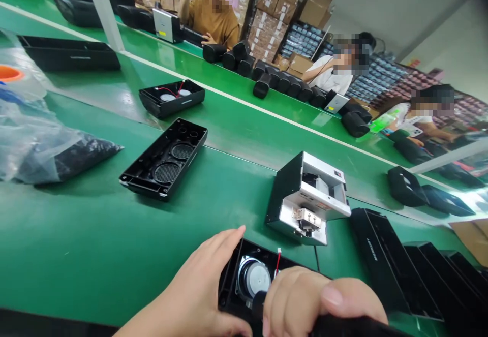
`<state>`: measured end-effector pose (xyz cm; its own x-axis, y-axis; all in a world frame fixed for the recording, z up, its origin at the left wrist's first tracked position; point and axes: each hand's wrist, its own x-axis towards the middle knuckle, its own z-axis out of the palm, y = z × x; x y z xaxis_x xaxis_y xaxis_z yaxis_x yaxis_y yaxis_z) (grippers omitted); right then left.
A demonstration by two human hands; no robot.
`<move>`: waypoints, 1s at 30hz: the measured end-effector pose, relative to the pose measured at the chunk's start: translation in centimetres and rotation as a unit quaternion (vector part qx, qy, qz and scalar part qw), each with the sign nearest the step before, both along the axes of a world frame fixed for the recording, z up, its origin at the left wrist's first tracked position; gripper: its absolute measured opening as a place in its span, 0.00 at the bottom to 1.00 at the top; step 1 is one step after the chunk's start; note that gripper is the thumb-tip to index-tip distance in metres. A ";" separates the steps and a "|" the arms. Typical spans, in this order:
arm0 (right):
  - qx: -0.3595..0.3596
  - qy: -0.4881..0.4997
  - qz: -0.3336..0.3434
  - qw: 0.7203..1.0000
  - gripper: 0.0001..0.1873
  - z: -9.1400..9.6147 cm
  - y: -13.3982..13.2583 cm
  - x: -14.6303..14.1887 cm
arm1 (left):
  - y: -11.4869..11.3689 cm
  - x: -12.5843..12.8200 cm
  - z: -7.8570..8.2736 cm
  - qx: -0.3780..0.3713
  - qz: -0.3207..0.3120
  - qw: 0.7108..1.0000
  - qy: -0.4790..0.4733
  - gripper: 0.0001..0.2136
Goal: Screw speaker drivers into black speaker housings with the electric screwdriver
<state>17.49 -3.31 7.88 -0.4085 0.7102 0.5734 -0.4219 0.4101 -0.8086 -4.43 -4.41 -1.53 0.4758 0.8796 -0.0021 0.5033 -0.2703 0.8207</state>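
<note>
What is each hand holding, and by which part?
The left hand holds a black housing by its left end; the right hand grips a black tool around its body.

Left hand [208, 278]: I have it back upward, clasping in a wide C that opens to the right of my feed.
Left fingers [227, 244]: nearly straight and bunched together at the far end of that C.
Left thumb [233, 323]: stretched out at the near end, well apart from the fingertips.
Left forearm [152, 322]: bare, slanting up and rightward from the lower edge of my view.
Right hand [312, 301]: I hold it in a closed, fist-like grip near the left.
Right fingers [287, 296]: curled under.
Right thumb [337, 296]: laid across them, nail showing.
Right wrist: hidden from me.
</note>
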 end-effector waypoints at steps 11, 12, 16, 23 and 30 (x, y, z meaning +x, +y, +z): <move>-0.111 -0.147 0.054 0.981 0.25 1.5 1.4 1.4 | 0.4 0.5 0.5 -0.012 -0.012 0.999 -0.044 0.69; -0.121 -0.150 0.053 0.980 0.24 1.8 1.4 1.6 | 0.4 0.4 0.6 -0.013 -0.012 0.999 -0.044 0.68; -0.136 -0.129 0.034 0.982 0.25 1.9 1.0 1.2 | 0.5 0.3 0.8 -0.013 -0.015 0.999 -0.042 0.67; -0.140 -0.026 -0.049 0.989 0.24 1.4 0.5 -0.7 | 0.5 0.3 0.9 -0.004 -0.014 0.999 -0.048 0.66; -0.188 -0.047 -0.034 0.980 0.26 0.5 0.0 1.0 | 0.7 0.4 1.0 -0.012 -0.019 0.999 -0.050 0.67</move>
<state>18.48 -3.35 8.37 -0.3913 0.8916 0.2280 -0.3200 0.1005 -0.9421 -4.01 -3.75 -0.51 0.5079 0.8610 0.0257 0.4086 -0.2671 0.8727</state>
